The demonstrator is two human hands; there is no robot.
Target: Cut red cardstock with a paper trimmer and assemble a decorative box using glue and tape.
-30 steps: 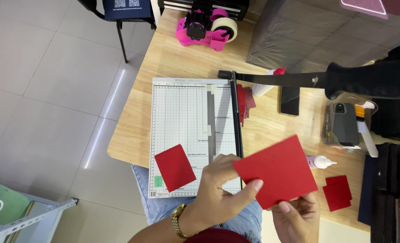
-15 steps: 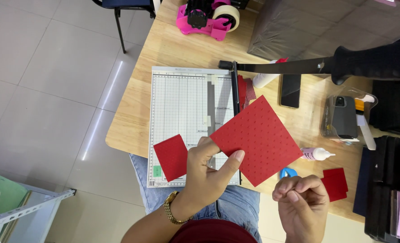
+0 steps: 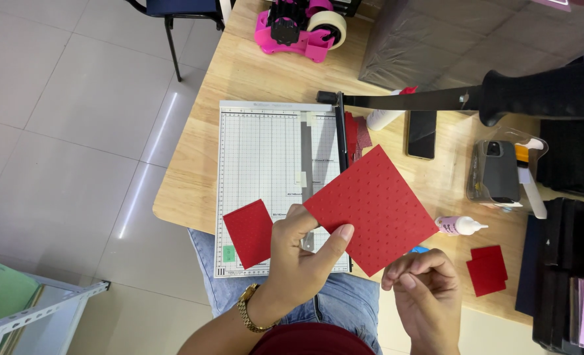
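Observation:
My left hand [image 3: 300,255] pinches the near left corner of a red dotted card sheet [image 3: 374,207] and holds it tilted above the right side of a white paper trimmer [image 3: 266,158]. My right hand [image 3: 425,284] hovers just below the sheet's lower edge with fingers curled, holding nothing that I can see. A smaller red card piece [image 3: 249,231] lies on the trimmer's lower left corner. The trimmer's blade arm with its black handle [image 3: 542,92] is raised.
A pink tape dispenser [image 3: 298,29] stands at the table's far edge. A phone [image 3: 421,134], a clear box with a second phone [image 3: 500,171], a small glue bottle [image 3: 460,225] and red card scraps [image 3: 488,268] lie to the right. Dark paper stacks [image 3: 565,263] fill the right edge.
The red sheet passed from both hands to my left hand alone and swung left over the trimmer. My right hand let go and dropped below it.

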